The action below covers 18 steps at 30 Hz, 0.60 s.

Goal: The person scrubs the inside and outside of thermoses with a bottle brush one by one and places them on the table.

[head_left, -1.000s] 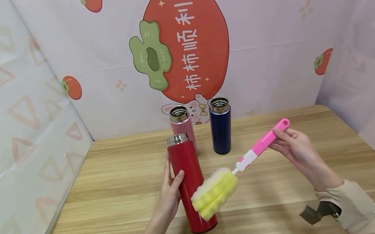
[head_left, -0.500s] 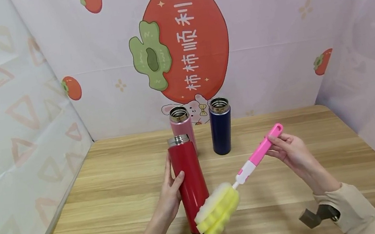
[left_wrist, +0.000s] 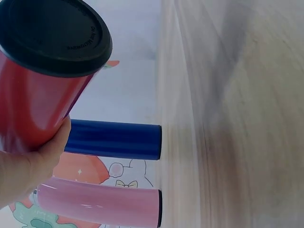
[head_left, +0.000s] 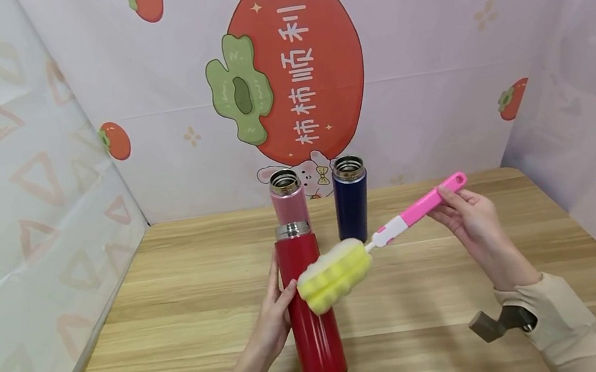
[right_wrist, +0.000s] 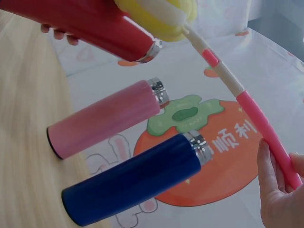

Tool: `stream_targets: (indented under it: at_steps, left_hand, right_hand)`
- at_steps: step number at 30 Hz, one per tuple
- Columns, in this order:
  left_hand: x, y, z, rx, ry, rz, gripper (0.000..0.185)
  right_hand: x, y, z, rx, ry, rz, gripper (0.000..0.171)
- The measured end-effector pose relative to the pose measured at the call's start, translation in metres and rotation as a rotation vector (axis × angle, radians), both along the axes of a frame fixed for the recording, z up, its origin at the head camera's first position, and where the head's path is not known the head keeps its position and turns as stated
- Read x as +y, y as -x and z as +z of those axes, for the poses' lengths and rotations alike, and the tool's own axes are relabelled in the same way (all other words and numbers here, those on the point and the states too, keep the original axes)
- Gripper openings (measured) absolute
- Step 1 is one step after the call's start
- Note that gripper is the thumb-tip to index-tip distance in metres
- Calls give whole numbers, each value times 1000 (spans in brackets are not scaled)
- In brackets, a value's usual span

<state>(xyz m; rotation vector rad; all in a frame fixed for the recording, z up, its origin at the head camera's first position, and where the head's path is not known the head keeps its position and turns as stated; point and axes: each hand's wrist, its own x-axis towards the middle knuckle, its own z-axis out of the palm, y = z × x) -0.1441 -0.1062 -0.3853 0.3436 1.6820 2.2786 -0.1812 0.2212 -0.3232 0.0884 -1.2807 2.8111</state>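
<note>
A tall red thermos bottle (head_left: 319,345) with a steel neck and no lid is gripped around its side by my left hand (head_left: 273,317). Its black base faces the camera in the left wrist view, raised off the table. My right hand (head_left: 472,220) pinches the pink handle of a bottle brush (head_left: 426,203) near its end. The yellow and white sponge head (head_left: 335,274) overlaps the red bottle's right side in the head view, below the neck. In the right wrist view, the brush (right_wrist: 256,114) slants across from the fingers up to the sponge.
Behind the red bottle stands a pink bottle (head_left: 290,205), open at the top and partly hidden. To its right is an upright blue bottle (head_left: 351,203), also lidless. The wooden table (head_left: 177,309) meets a printed cloth backdrop (head_left: 426,107) at the back.
The brush head dipped, then rose higher, with the handle now flatter and further right. The red bottle has become more upright and shifted slightly right and nearer in my left hand.
</note>
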Motion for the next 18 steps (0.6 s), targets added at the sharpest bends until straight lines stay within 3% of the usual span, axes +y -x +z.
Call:
stream_targets:
  at_steps: [4, 12, 18]
  left_hand:
    - [-1, -1, -1, 2, -1, -36, 63]
    - [-1, -2, -1, -34, -50, -92, 58]
    - [-1, -1, -4, -48, 19, -39, 70]
  right_hand:
    - [2, 3, 4, -3, 35, -43, 8]
    - [0, 1, 10, 93, 161, -154, 8]
    - [3, -2, 15, 53, 140, -210, 13]
